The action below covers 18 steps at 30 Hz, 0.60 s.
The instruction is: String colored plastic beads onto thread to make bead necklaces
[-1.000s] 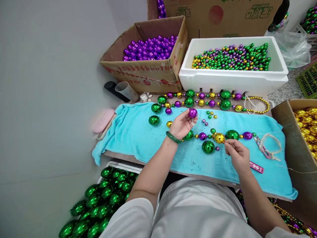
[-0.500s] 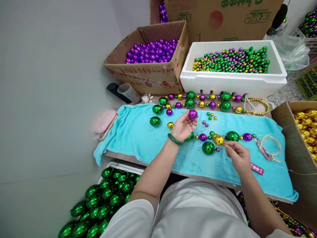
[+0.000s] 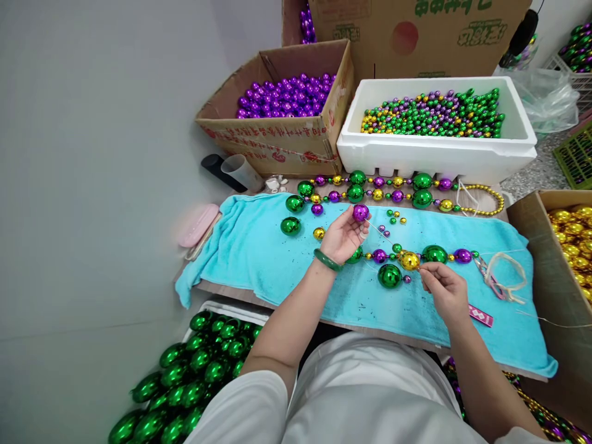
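My left hand [image 3: 341,237], with a green bangle on its wrist, pinches a purple ball [image 3: 361,213] at its fingertips above the turquoise towel [image 3: 250,246]. A thin needle runs from that ball down to the right. My right hand [image 3: 444,290] is closed in a pinch beside a gold ball [image 3: 410,261] of a half-strung row of green, purple and gold balls [image 3: 435,253]. What its fingers hold is too thin to make out. A loose green ball [image 3: 389,275] lies just below the row.
A cardboard box of purple balls [image 3: 282,98] and a white foam box of mixed small beads [image 3: 435,111] stand behind. Finished strands [image 3: 377,188] lie along the towel's far edge. A box of gold balls [image 3: 571,234] is right; green balls [image 3: 194,370] lie below left.
Hardly anything has moved. The view has dropped slightly, and my right hand has crept a little nearer to the gold ball.
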### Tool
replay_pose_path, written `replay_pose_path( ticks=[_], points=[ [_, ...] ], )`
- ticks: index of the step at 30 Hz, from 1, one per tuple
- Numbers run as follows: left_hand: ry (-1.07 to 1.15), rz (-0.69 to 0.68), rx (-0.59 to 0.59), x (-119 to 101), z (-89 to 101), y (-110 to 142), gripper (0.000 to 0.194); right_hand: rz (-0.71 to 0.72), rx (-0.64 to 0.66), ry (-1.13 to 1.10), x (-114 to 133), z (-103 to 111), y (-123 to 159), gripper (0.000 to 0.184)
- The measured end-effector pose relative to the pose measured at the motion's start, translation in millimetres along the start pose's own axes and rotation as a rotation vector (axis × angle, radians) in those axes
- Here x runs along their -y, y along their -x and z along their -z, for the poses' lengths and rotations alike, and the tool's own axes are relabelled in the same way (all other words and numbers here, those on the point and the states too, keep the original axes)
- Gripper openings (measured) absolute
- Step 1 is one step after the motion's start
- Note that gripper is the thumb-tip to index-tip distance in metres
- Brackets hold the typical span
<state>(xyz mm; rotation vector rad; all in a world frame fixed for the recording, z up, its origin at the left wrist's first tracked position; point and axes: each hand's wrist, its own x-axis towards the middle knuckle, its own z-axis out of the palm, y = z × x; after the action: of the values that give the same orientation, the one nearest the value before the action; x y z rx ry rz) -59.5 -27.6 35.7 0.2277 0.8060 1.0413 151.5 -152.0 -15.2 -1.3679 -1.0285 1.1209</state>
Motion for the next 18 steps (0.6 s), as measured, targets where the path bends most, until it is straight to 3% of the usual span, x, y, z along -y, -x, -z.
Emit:
replay_pose_path(
  ticks=[9,13,18],
  points=[
    [-0.104,-0.066,0.042,12,-1.9,4,0.012,-0.013,-0.015,0.015,-5,0,-3,0.016],
    [-0.192,-0.134,0.113,19,-4.6,7,0.027,-0.020,-0.014,-0.019,-11,0,-7,0.017],
    [-0.226,-0.106,0.175,26,-6.6,9,0.031,-0.050,0.030,-0.095,-11,1,-9,0.018]
  ],
)
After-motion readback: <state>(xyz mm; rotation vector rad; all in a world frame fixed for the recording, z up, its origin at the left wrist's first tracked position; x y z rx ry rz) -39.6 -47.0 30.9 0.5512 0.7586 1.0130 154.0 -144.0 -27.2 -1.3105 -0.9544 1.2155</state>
